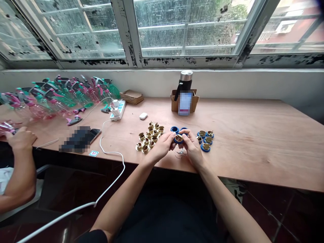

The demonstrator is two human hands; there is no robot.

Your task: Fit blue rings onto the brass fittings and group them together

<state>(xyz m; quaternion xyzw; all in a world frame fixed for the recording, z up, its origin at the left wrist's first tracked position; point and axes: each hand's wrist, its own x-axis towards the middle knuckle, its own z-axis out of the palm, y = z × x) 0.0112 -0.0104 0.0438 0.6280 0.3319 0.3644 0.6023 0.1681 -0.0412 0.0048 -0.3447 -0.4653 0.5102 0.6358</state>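
Held ring: a blue ring (178, 142) with a gold insert (179, 137), just right of the frame's centre, raised in front of the table (253, 141) between both hands.
Left hand: the left hand (163, 145) grasps the ring's left side between thumb and fingers; the fingers beneath are partly hidden.
Right hand: the right hand (192, 147) grips the opposite side, its index finger arched over the upper right of the ring.
Ring to fingers: it lies directly between the two sets of fingertips, touching both, neither hand clearly nearer. Being round, it shows no long axis; its opening faces up toward the viewer, and the exact tilt is too small to tell.
Loose blue rings: two spare rings (174, 129) sit just above the fingers, the right one partly covered by the right hand.
Gold pile: loose gold pieces (149, 137) stand left of the left hand, near it.
Blue-and-gold group: several paired pieces (206, 140) lie right of the right hand, well apart from the gold pile.
Wires: thin wires (180, 153) lie below the held ring, between the wrists.
Far left: a co-worker's hand (21, 138) is by the spray bottles (54, 96).
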